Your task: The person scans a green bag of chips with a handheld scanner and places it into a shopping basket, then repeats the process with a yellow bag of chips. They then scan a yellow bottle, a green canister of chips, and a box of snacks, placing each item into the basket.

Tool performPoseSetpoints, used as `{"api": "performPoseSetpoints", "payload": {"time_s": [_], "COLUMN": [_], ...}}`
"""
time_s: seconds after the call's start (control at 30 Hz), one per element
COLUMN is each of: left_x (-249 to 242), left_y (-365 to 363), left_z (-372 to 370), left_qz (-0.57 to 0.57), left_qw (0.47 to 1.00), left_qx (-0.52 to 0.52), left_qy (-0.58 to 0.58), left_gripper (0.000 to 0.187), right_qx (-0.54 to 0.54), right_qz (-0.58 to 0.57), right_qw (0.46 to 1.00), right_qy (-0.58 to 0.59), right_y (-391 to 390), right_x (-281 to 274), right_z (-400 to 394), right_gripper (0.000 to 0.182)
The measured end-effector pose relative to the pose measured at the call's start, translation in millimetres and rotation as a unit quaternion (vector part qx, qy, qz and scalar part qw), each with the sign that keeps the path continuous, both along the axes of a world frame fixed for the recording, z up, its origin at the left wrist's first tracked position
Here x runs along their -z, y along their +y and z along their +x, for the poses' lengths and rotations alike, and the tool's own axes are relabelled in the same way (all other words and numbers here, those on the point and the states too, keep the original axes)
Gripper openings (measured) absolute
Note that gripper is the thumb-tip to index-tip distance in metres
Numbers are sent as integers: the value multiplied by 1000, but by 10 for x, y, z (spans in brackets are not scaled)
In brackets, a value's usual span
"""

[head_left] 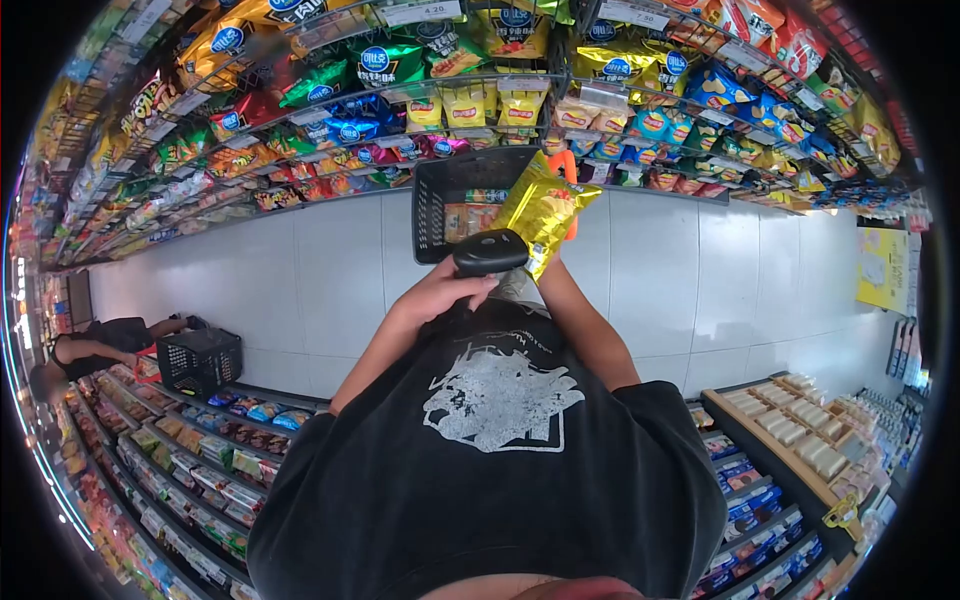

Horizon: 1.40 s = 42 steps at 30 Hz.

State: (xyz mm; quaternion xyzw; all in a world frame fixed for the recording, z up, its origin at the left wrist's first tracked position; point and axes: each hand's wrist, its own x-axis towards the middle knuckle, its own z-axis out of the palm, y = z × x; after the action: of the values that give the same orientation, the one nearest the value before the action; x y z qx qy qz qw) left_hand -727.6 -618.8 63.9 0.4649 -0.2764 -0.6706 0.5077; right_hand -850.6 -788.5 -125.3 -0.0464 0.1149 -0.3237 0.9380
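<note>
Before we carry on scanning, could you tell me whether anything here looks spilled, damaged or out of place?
Nothing stands out. The left hand holds a black scanner, the right hand, hidden behind it, a yellow snack bag above the black basket. The floor shows no spill.

A shop: snack shelves [420, 110] line a tiled aisle [330, 270].

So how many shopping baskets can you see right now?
2. One black basket sits on the floor ahead of the hands, behind the yellow bag; another basket stands at left beside a crouching person. Others may be hidden.
</note>
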Motion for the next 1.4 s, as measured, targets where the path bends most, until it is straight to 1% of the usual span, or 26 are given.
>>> {"api": "performPoseSetpoints", "payload": {"time_s": [0.03,0.23,0.33,0.43,0.53,0.73,0.83,0.93,1.03,1.13,1.27,1.33,1.4], "left_x": [11,42,36,-30,-2,48,127,72,61,33,30,-17,35], "left_y": [3,162,291,407,445,550,562,526,466,373,264,201,145], "left_z": [12,31,66,94,135,158,161,115,101,74,22,-36,-59], "left_qz": [13,-23,-34,16,13,5,-13,13,-16,-11,-12,3,7], "left_qw": [1000,999,999,1000,999,999,999,999,999,1000,1000,1000,1000], "left_qx": [-5,23,22,3,12,38,44,14,19,29,26,10,21], "left_qy": [4,4,18,7,30,15,25,26,32,3,-7,0,-6], "left_gripper": [11,11,11,11,12,14,14,14,14,13,12,12,13], "right_qx": [10,69,75,60,36,2,-11,-17,-24,-28,-42,-48,-54], "right_qz": [-12,-93,-96,-72,-36,16,27,32,37,44,53,63,72], "right_qw": [1000,993,992,996,999,1000,1000,999,999,999,998,997,996], "right_qy": [2,12,11,9,10,13,12,10,4,-6,-16,-20,-26], "right_y": [19,161,224,319,430,620,606,579,523,444,314,269,241], "right_x": [-21,-171,-164,-103,-37,78,104,134,155,180,201,267,384], "right_z": [9,96,105,94,91,51,36,23,24,-3,-39,-53,-63], "right_gripper": [66,65,65,65,64,64,63,63,63,63,62,62,62]}}
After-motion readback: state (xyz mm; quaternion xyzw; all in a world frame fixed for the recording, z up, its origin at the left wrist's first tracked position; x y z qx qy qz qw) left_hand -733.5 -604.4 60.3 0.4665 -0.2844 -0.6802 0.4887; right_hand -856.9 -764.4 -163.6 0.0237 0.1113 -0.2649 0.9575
